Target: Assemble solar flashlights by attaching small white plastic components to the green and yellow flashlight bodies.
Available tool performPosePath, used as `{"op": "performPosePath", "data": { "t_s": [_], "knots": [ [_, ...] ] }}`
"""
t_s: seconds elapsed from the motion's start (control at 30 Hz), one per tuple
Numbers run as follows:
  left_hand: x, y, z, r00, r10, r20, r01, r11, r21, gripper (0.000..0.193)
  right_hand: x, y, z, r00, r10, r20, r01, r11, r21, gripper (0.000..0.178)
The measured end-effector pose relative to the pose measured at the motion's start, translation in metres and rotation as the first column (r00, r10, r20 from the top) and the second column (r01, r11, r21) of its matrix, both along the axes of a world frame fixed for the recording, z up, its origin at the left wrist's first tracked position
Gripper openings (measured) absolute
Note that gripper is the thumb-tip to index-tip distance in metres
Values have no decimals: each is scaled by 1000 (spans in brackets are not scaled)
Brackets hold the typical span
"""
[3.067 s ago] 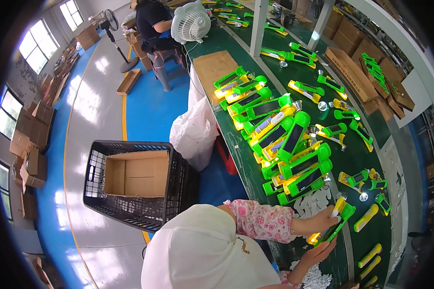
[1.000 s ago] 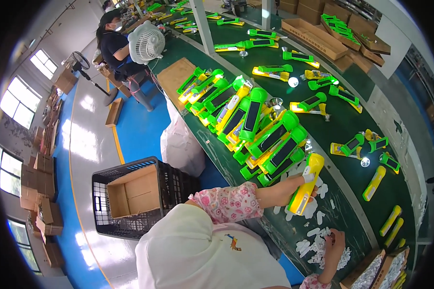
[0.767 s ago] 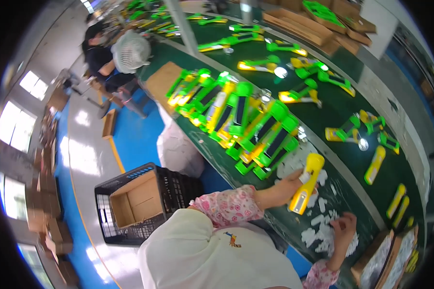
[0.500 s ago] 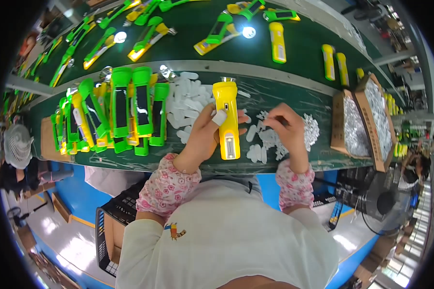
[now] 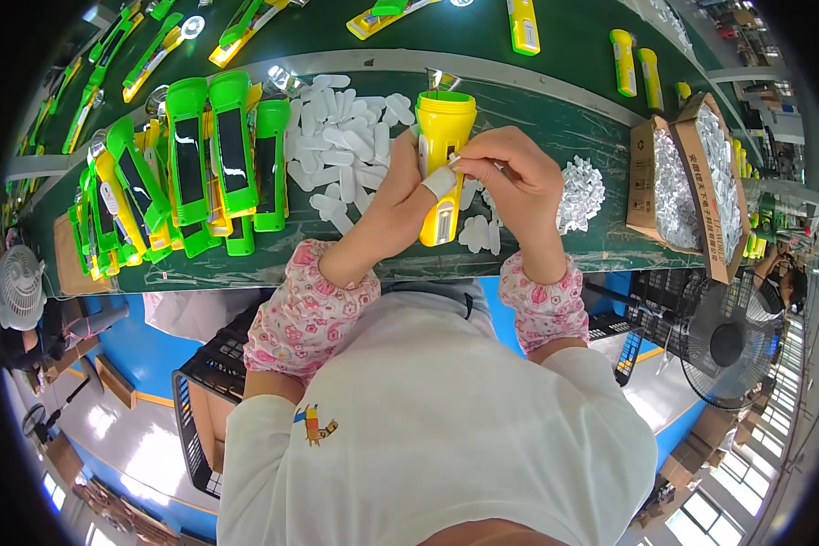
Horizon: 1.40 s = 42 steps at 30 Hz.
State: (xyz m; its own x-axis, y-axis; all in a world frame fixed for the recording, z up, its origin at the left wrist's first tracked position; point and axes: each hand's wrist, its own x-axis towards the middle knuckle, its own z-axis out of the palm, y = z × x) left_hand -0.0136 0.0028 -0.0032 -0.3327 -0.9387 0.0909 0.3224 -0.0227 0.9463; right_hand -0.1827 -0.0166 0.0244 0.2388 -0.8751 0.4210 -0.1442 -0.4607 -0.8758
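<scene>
My left hand point(image 5: 384, 214) is wrapped around a yellow flashlight point(image 5: 444, 127) with a green rim at its top end. A white wrap covers the left thumb, which lies along the flashlight's front. At the flashlight's middle, my right hand point(image 5: 524, 182) pinches a small white piece point(image 5: 453, 159) between thumb and forefinger; its exact shape is hidden. Left of the flashlight spreads a heap of white oval plastic pieces point(image 5: 338, 136). Beyond my right hand lies a pile of tiny white plastic parts point(image 5: 581, 196).
Green-and-yellow flashlights point(image 5: 187, 150) are stacked at the left of the green table point(image 5: 355, 264). Cardboard boxes point(image 5: 642, 182) of small parts stand at the right. More flashlights lie on the belt point(image 5: 309, 45) beyond a raised ledge. A black fan point(image 5: 726, 341) stands at lower right.
My right hand has come from the tiny white parts to the flashlight's front. The flashlight has turned slightly and its green rim shows. The whole view has shifted, so the table appears higher.
</scene>
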Motion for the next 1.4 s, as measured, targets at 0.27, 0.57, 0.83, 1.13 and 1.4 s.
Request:
{"op": "performPosePath", "data": {
  "t_s": [0.27, 0.57, 0.83, 1.13, 1.4],
  "knots": [
    [5, 4, 0, 989, 23, 149, -22, 1000, -7, 45, 15, -8, -17, 975, -72, 209, 14, 964, 266, 61],
    [15, 2, -18, 934, 150, 324, -78, 971, -224, 41, 20, 0, -14, 989, -22, -148, 55, 974, 221, 57],
    [-20, -36, 15, 982, 48, -185, -17, 986, 167, 26, 3, 12, -10, 984, 159, 84, -180, 842, 508, 80],
    [-57, -262, 31, 205, 381, 902, 85, 911, -404, 71, -175, -187, 1, 728, -299, -617, 488, 858, 159, 67],
    [25, -314, -18, 249, 151, 957, 240, 947, -212, 73, -198, -386, -15, -266, -243, -933, 524, 776, -352, 77]
  ]
}}
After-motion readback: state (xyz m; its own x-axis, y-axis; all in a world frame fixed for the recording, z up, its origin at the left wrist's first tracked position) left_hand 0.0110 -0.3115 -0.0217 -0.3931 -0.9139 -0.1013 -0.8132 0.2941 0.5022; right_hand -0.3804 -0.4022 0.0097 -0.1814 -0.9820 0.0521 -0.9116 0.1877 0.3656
